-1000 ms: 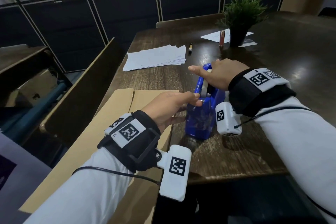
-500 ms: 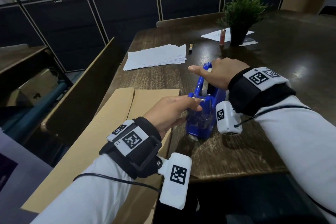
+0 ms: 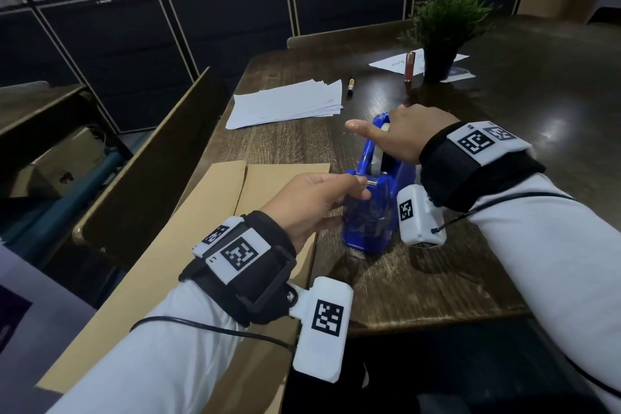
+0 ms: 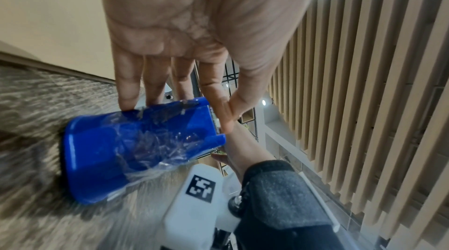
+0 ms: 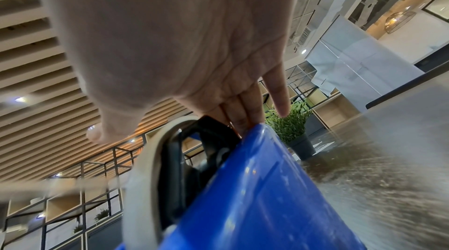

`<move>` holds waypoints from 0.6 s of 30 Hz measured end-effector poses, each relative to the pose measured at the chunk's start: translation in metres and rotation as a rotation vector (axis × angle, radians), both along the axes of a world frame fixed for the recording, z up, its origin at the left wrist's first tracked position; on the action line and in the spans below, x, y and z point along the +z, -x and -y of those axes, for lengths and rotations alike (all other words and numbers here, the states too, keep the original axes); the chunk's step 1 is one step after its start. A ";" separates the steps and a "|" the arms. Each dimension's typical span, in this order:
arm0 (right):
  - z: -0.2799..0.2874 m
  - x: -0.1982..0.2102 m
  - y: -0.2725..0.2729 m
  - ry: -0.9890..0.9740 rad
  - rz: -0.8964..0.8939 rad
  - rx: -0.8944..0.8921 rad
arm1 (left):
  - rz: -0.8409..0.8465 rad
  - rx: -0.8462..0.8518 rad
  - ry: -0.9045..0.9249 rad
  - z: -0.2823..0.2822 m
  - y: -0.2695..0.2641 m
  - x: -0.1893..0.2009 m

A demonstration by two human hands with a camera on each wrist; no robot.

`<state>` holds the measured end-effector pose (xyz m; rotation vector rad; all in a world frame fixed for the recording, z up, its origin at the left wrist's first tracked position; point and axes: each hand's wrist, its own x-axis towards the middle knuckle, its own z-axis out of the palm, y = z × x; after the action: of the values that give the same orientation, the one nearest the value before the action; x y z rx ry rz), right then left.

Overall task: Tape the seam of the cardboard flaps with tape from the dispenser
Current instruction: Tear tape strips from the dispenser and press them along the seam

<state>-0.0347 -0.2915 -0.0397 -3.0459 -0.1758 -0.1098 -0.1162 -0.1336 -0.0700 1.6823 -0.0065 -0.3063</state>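
left hand (image 4: pixel 194 47) pinching dispenser (image 4: pixel 136 150) cutter | right hand (image 3: pixel 400 134) steadies top; grip hidden

1 tape dispenser (image 3: pixel 369 212), 2 cardboard flaps (image 3: pixel 188 245), 1 paper stack (image 3: pixel 285 104), 1 potted plant (image 3: pixel 443 27), 1 marker (image 3: pixel 351 85), 2 hands (image 3: pixel 316 202).

dim head view | glare on table (image 3: pixel 554 131) | wrist views blurred, edges warped

blue dispenser (image 3: pixel 373 208), tan cardboard (image 3: pixel 188 245)
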 end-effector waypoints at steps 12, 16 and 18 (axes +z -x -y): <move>-0.001 -0.001 -0.001 0.020 -0.011 -0.009 | -0.009 -0.046 0.019 -0.002 0.000 -0.002; -0.002 -0.001 0.000 0.032 -0.007 -0.013 | 0.016 -0.043 0.004 -0.003 0.001 -0.008; -0.002 -0.001 0.001 0.037 -0.006 -0.010 | 0.049 -0.057 -0.028 -0.003 0.002 -0.009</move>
<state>-0.0352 -0.2894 -0.0406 -3.0841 -0.1643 -0.0998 -0.1178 -0.1306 -0.0792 1.7195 -0.0876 -0.3095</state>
